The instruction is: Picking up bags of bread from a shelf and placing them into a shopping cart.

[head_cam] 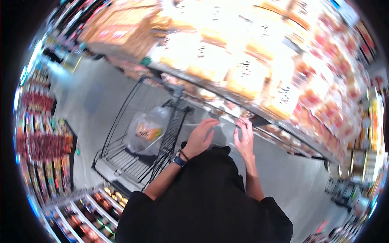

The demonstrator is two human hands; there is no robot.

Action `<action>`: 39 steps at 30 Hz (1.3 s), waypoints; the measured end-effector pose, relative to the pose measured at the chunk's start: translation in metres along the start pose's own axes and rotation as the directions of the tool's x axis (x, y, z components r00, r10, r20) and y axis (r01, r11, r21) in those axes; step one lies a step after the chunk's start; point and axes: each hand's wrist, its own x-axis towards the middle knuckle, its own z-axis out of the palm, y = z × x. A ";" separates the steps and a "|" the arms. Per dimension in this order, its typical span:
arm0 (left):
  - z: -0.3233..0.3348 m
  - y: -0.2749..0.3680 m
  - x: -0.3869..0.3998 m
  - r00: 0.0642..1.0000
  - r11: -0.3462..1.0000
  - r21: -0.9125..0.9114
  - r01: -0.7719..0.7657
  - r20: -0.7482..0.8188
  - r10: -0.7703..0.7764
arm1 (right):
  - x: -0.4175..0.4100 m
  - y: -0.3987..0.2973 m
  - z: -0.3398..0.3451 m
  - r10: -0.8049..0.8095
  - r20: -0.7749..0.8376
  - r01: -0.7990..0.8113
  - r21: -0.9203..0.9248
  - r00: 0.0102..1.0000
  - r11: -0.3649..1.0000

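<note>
My left hand (199, 137), with a dark watch and a band at the wrist, is raised in front of me. Its fingers curve with the thumb apart, and nothing is in it. Beside it my right hand (244, 135) is also empty, fingers loosely bent near the lower edge of a display stand (218, 92). On the stand are rows of packaged goods (243, 73) that look like bread, washed out by bright light. To my left stands a black wire shopping cart (121, 158). A clear plastic bag (136, 123) inside it holds something with an orange label (147, 131).
Clear packs with red labels (328, 112) fill the stand's right end, and a wooden crate (127, 36) sits at its left. Product shelves (48, 142) line the far left. A lit case of goods (91, 212) is at lower left. Another cart (343, 191) appears at right.
</note>
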 end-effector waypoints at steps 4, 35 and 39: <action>-0.065 -0.053 -0.056 0.994 0.998 -0.024 0.058 -0.096 -0.060 | 0.026 -0.061 0.087 -0.121 0.239 0.102 0.089 0.963 0.991; -0.094 -0.077 -0.261 -0.250 0.214 -0.628 0.748 -0.566 -0.785 | 0.015 -0.116 0.760 0.159 0.987 -0.099 -0.161 -0.029 0.982; -0.103 -0.092 -0.235 -0.162 0.245 -0.622 0.744 -0.523 -0.837 | 0.031 -0.082 0.787 0.079 0.996 -0.282 -0.063 0.044 0.957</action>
